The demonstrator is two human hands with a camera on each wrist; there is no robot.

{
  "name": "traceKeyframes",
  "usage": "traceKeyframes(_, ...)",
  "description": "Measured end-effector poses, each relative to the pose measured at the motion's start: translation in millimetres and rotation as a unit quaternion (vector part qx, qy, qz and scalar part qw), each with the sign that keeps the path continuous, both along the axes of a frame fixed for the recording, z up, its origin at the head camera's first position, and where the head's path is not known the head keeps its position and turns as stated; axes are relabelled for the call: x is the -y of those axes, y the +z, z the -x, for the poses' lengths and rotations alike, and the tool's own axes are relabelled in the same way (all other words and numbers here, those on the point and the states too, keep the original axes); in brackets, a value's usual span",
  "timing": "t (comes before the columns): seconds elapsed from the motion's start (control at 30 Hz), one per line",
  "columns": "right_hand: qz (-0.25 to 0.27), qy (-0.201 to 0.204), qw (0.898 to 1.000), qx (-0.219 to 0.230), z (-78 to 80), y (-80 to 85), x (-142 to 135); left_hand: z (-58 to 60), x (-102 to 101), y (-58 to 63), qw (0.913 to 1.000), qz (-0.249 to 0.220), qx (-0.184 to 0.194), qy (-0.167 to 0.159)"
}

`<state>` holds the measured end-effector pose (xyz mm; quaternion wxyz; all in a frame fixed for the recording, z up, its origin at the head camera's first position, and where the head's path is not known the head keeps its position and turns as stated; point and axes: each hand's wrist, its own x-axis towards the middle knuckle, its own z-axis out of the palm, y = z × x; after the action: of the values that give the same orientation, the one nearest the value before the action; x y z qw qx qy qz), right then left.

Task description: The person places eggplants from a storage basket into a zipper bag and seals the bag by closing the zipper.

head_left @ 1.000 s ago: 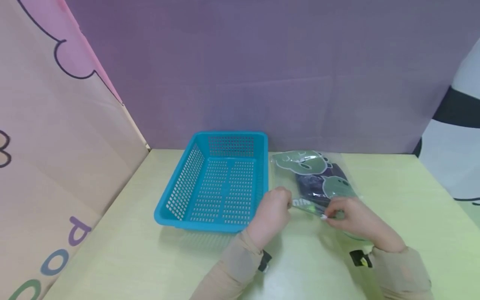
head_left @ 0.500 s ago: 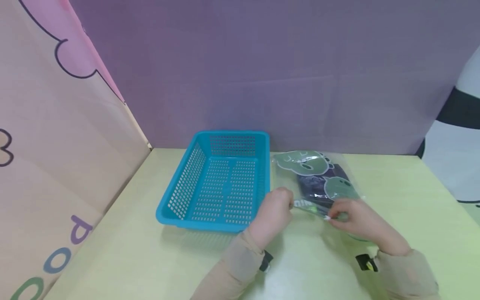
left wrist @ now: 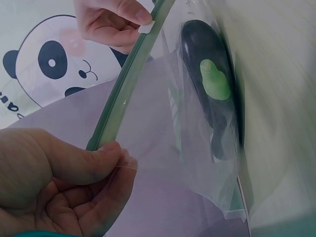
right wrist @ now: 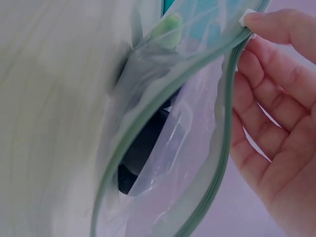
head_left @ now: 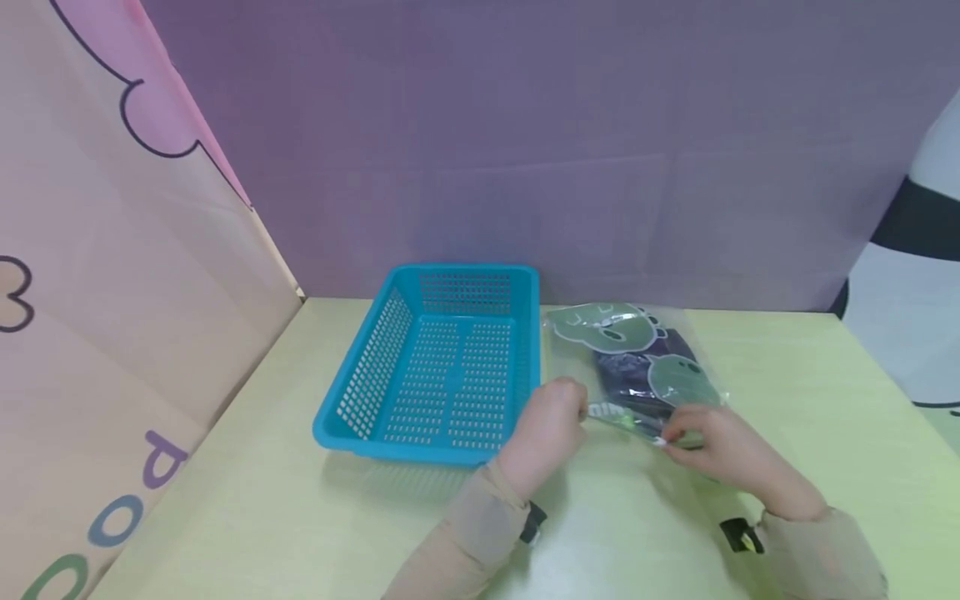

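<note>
A clear zip bag [head_left: 572,358] with printed green shapes lies right of the blue basket [head_left: 453,379]. Inside it shows something dark [left wrist: 200,64], long and rounded, with a light green lump [left wrist: 216,81]. My left hand [head_left: 543,433] pinches the left end of the bag's green zip strip [left wrist: 121,96] between thumb and fingers. Thumb and forefinger of my right hand [head_left: 723,446] grip the white slider [left wrist: 146,27] on that strip. Between the hands the strip's edges lie together; beyond the slider, the right wrist view shows the mouth gaping.
The blue basket has slotted sides and nothing in it. Everything stands on a pale yellow-green table [head_left: 240,483]. A purple backdrop [head_left: 480,133] rises behind, with a printed side panel [head_left: 127,275] at left.
My right hand has shifted slightly right and towards me with the slider. My left hand keeps its pinch at the left end. The head view has shifted slightly.
</note>
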<state>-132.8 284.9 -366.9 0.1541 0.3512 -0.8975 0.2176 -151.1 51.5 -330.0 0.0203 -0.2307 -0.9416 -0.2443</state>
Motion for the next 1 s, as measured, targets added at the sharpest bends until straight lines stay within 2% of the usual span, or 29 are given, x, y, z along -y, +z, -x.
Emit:
traceKeyframes(0.27, -0.001, 0.008, 1.000, 0.007, 0.5, -4.0, -4.2, 0.3, -1.0, -1.2, 1.0000, -0.001, 0.003, 0.001)
traceKeyframes(0.6, 0.005, 0.009, 1.000, -0.015, 4.0, -2.5, -8.1, 4.2, -0.2, -0.4, 1.0000, -0.003, -0.007, -0.005)
traceKeyframes(1.0, 0.006, 0.006, 1.000, 0.013, -1.4, -4.3, -8.4, 2.0, -0.5, 0.3, 0.9999, 0.006, 0.007, -0.005)
